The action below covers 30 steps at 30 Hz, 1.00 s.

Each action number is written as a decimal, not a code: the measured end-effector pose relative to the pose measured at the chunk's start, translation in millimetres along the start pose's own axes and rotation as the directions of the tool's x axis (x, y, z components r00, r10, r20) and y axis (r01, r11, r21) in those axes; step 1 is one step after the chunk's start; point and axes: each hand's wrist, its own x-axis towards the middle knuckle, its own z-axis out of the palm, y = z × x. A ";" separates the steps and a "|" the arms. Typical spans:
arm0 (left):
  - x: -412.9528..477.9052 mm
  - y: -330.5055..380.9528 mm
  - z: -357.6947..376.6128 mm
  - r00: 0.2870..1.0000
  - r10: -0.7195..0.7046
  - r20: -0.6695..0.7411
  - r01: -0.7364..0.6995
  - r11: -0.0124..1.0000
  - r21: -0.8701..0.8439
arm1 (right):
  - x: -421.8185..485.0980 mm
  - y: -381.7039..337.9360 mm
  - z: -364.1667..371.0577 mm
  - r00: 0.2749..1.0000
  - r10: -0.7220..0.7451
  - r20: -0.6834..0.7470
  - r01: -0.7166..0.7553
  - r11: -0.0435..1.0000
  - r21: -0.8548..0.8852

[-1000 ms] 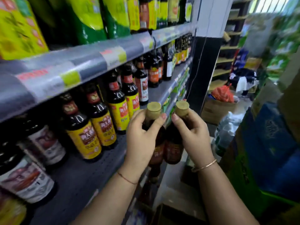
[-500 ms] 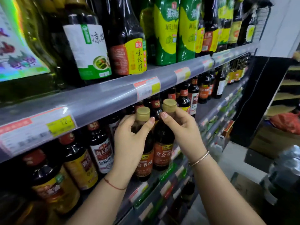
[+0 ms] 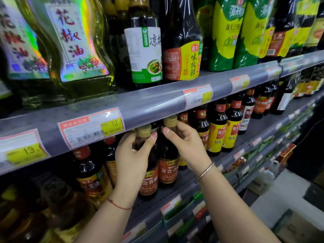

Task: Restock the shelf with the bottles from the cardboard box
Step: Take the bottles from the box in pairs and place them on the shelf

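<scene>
Left grip: left hand (image 3: 133, 155) wraps the neck and shoulder of the left bottle (image 3: 148, 172), thumb on the near side, fingers curled round the far side.
Right grip: right hand (image 3: 185, 146) pinches the neck of the right bottle (image 3: 168, 163) just under its cap, thumb in front, fingers behind.
Bottles: 2 dark bottles with tan caps and orange-red labels, upright, side by side and touching or nearly so.
Position: both bottles stand over the front part of the middle shelf (image 3: 157, 200); whether their bases rest on it cannot be told with certainty.
Clearance: the tan caps sit just beneath the price rail (image 3: 154, 104) of the shelf above.
Neighbours, right: yellow-label bottles (image 3: 220, 135) stand just beside the right hand.
Neighbours, left: a dark sauce bottle (image 3: 89, 179) stands near the left wrist.
Wrists: red string (image 3: 119, 206) on the left, thin bangle (image 3: 205, 172) on the right.
Upper shelf: large oil bottle (image 3: 73, 44) and green pouches (image 3: 226, 32) stand above the rail.
Cardboard box: a box corner (image 3: 296, 228) shows at the lower right, on the floor, well apart from the hands.
</scene>
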 end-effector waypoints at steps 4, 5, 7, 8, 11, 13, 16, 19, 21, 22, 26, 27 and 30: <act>1.5 0.3 -2.9 0.999 -0.020 -0.037 0.021 1.000 0.008 | 2.1 9.4 1.3 0.999 0.017 0.032 -0.017 1.000 0.000; 1.9 0.1 -3.1 0.999 -0.023 -0.043 0.023 1.000 0.016 | 3.0 9.8 1.1 0.999 0.022 0.042 -0.022 1.000 -0.001; 1.5 -2.8 -3.4 0.998 -0.018 -0.052 0.020 0.999 0.036 | 4.5 9.9 1.5 0.997 0.034 0.067 -0.034 0.999 -0.002; 1.2 -4.6 -3.4 0.998 -0.018 -0.057 0.020 0.999 0.043 | 5.1 10.5 2.0 0.996 0.038 0.076 -0.037 0.999 -0.009; -0.7 -8.1 -3.5 0.997 -0.026 -0.078 0.030 0.998 0.052 | 5.7 14.1 3.5 0.997 0.037 0.061 -0.035 0.999 -0.038; -2.6 -7.8 -4.0 0.996 -0.017 -0.085 0.023 0.997 0.072 | 5.2 16.4 3.5 0.998 0.035 0.047 -0.033 0.998 -0.048; -4.2 -8.2 -4.6 0.996 -0.009 -0.084 0.017 0.996 0.093 | 4.4 18.3 3.2 0.998 0.034 0.050 -0.031 0.998 -0.063; -4.7 -9.9 -4.8 0.996 -0.003 -0.084 0.012 0.995 0.097 | 2.7 17.0 4.3 0.999 0.014 0.045 -0.011 0.998 -0.064; -6.3 -8.3 -6.1 0.998 -0.002 -0.069 0.010 0.994 0.107 | 0.4 14.8 3.8 0.999 0.003 0.049 0.001 0.997 -0.082; -8.4 -7.1 -7.5 0.998 -0.001 -0.060 0.007 0.994 0.105 | -1.2 13.8 2.5 0.998 0.000 0.058 0.006 0.995 -0.096; -28.9 -11.4 -22.4 1.000 -0.002 -0.009 0.003 0.985 0.173 | -15.6 17.4 -10.9 0.996 0.033 0.079 -0.022 0.991 -0.132; -36.4 -16.5 -27.0 1.000 -0.023 0.011 0.020 0.980 0.197 | -22.5 20.6 -15.6 0.996 0.059 0.066 -0.050 0.990 -0.135; -58.5 -32.9 -35.2 0.990 -0.113 0.079 0.091 0.966 0.240 | -46.0 35.4 -25.6 0.987 0.155 0.050 -0.142 0.970 -0.198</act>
